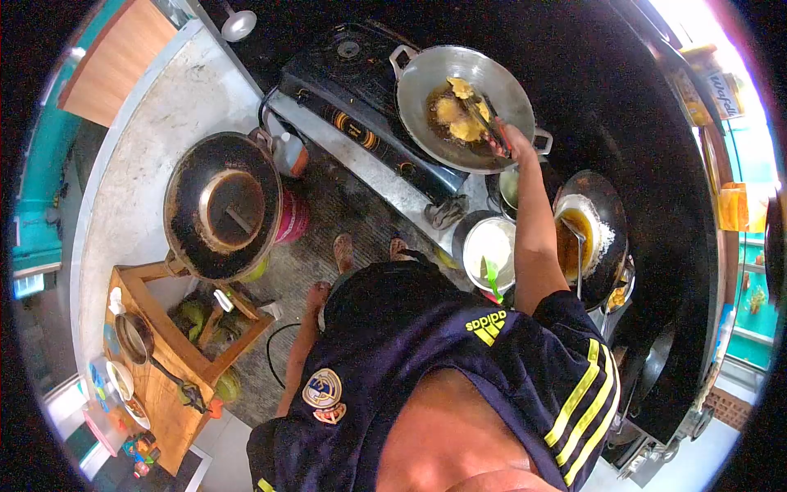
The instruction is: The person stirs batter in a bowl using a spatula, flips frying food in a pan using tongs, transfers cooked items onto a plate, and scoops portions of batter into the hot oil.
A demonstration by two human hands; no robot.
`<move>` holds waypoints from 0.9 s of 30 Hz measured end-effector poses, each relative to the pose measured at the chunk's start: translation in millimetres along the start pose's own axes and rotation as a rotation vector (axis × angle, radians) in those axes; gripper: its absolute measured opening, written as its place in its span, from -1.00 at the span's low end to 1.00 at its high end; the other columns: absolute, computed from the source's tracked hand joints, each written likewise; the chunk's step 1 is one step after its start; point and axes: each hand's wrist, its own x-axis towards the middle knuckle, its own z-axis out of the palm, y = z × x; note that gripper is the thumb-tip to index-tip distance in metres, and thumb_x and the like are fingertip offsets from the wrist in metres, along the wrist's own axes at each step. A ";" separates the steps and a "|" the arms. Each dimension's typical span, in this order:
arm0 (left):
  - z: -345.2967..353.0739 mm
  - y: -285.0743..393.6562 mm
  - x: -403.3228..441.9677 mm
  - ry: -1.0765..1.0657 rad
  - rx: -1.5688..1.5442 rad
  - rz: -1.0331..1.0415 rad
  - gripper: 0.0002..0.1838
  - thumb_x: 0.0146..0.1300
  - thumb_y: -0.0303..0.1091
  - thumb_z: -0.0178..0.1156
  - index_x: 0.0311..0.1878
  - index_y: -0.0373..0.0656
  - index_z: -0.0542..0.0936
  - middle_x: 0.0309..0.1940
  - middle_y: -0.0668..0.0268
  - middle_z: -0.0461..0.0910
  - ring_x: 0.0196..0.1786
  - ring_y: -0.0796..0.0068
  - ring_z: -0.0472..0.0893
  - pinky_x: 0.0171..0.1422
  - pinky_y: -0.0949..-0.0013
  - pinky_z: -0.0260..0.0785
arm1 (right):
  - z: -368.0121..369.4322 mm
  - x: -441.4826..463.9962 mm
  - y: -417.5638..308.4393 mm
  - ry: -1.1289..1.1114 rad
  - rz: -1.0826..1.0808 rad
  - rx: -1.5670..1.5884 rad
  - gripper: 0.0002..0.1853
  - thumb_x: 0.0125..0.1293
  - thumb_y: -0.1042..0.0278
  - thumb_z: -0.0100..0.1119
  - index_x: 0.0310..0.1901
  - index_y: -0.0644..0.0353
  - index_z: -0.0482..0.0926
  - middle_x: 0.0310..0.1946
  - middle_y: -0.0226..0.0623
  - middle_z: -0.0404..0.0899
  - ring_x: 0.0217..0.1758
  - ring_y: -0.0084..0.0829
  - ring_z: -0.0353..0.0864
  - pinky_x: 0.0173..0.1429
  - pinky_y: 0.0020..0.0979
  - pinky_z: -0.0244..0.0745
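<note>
Atop one end of the black stove [328,78], golden fried pieces [466,129] lie in brown oil [434,102] at the bottom of a silver-grey wok [508,90] with two loop handles. The right hand [514,143] reaches over the wok's rim, its fingers closed around the red-and-dark handle of a cooking tool [475,111], probably tongs, though the dark shape is too small to be certain. The tool's far end touches the pieces.

Below the wok, near the right forearm, stands a white container [485,235] of pale contents, with a bright green utensil [490,275] slanting out of it. On the other side of that forearm is a dark wok [613,205] holding brown liquid with a whitish crust around it, and a metal ladle [580,262] rests in it.

The left hand [317,297] hangs low beside the person's leg, well apart from the stove; I cannot tell whether its fingers are apart or together. Farther out on that side sits a large blackened pan [182,197], next to a magenta bucket [293,219]. Nearer the lower left corner, a small saucepan [134,336] lies on a wooden table [176,414]. Another ladle [238,25] hangs near the top edge.
</note>
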 end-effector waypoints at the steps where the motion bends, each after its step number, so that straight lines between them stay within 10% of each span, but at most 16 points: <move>1: -4.5 4.6 -4.5 -0.030 -0.033 -0.007 -0.45 0.21 0.13 -0.07 -0.03 -0.14 0.57 -0.10 -0.07 0.59 0.03 -0.10 0.54 0.09 0.00 0.36 | 0.0 -2.2 0.9 0.033 -0.028 0.023 -0.56 0.46 -0.09 -0.26 -0.04 0.16 0.37 -0.47 -0.33 0.52 -0.66 -0.58 0.35 -0.71 -0.58 0.19; 18: 20.0 -41.7 41.4 0.085 -0.098 0.094 -0.45 0.15 0.12 0.07 -0.04 -0.18 0.58 -0.15 -0.03 0.61 0.01 -0.02 0.57 0.09 0.07 0.37 | -6.7 34.3 20.2 0.351 -0.242 -0.487 -0.49 0.29 -0.05 0.07 -0.64 0.22 0.44 -0.74 -0.34 0.40 -0.83 -0.50 0.23 -0.73 -0.38 0.06; 24: 16.3 -37.0 32.6 0.047 -0.101 0.073 -0.45 0.16 0.15 0.04 -0.05 -0.16 0.58 -0.15 -0.03 0.62 0.01 -0.03 0.57 0.09 0.05 0.37 | -10.2 31.2 6.0 0.547 -0.304 -0.796 -0.55 0.19 -0.02 0.14 -0.40 0.33 0.61 -0.62 -0.27 0.50 -0.66 -0.42 0.43 -0.55 -0.33 0.32; 27: 22.6 -50.1 43.1 0.022 -0.152 0.102 -0.44 0.16 0.16 0.02 -0.06 -0.15 0.59 -0.15 -0.03 0.62 0.01 -0.04 0.57 0.09 0.05 0.37 | 12.7 -15.0 -25.5 0.489 -0.368 -0.897 -0.40 0.11 -0.29 0.10 -0.23 0.19 0.68 -0.37 -0.03 0.67 -0.16 -0.07 0.67 -0.04 -0.15 0.50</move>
